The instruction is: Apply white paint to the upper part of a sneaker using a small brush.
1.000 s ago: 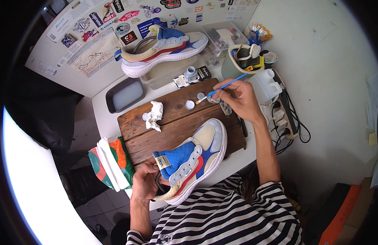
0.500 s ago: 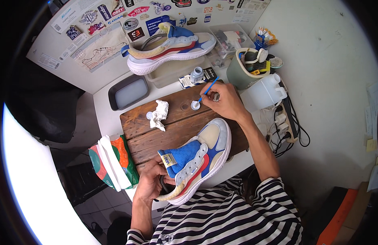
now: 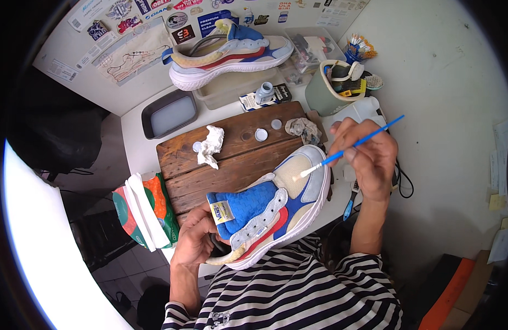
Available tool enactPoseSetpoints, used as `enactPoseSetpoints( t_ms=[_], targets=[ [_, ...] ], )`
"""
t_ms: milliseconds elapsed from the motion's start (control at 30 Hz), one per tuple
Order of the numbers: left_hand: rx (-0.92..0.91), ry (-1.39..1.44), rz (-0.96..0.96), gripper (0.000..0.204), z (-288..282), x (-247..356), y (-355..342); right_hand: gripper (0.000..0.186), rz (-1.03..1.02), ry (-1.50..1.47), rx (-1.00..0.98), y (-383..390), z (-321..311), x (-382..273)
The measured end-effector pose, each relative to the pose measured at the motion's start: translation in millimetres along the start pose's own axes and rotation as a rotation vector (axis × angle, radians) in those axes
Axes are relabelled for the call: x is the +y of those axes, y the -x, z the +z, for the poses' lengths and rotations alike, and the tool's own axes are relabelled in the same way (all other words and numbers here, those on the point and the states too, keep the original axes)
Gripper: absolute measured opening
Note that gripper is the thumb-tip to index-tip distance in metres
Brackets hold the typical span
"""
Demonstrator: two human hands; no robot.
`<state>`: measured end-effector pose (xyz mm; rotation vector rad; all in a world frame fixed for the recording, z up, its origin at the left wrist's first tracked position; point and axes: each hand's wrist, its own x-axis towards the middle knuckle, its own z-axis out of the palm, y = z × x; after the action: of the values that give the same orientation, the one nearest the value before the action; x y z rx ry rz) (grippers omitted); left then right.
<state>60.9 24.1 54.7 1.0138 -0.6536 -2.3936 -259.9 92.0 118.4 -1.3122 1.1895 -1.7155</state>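
Observation:
Gripped at its heel end, a sneaker (image 3: pixel 259 212) with a blue tongue, beige mesh toe and white sole is tilted in my left hand (image 3: pixel 194 237). Its toe points up and to the right, over the front edge of a dark wooden board (image 3: pixel 210 179). Between the fingers of my right hand (image 3: pixel 369 157) is a thin blue paintbrush (image 3: pixel 333 158). The pale bristles are over the toe mesh; whether they touch it I cannot tell. On the board lie a small white-filled cap (image 3: pixel 261 135), another small cap (image 3: pixel 276 124), a crumpled white tissue (image 3: pixel 211 146) and a stained crumpled cloth (image 3: pixel 304 131).
A matching sneaker (image 3: pixel 226 61) rests on a clear plastic bin (image 3: pixel 237 88) at the back. Beside it are an open bottle (image 3: pixel 264 92), a black tray of cloudy liquid (image 3: pixel 168 116) and a green bucket of brushes (image 3: pixel 328 91). A tissue pack (image 3: pixel 148 212) stands left of the board.
My right hand has carried the paintbrush from the small cap toward me and right, to the sneaker's toe. The sneaker has shifted slightly up and right. The stained cloth now shows.

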Motion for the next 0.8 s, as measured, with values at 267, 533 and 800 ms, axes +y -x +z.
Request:
enactPoseSetpoints(
  t_ms=[267,533,800],
  targets=[
    [-0.058,-0.006,0.041,0.047,7.6,-2.7,-1.4,0.016,-0.195,0.303,-0.155,20.0,13.7,-27.7],
    [-0.067,-0.055,0.042,0.047,15.8,-2.0,-0.5,0.014,-0.239,0.412,-0.139,26.9,4.9,-24.8],
    [-0.065,-0.090,0.047,0.049,23.6,-1.1,-0.7,0.013,-0.242,0.452,-0.168,28.6,10.0,-30.7]
  ],
)
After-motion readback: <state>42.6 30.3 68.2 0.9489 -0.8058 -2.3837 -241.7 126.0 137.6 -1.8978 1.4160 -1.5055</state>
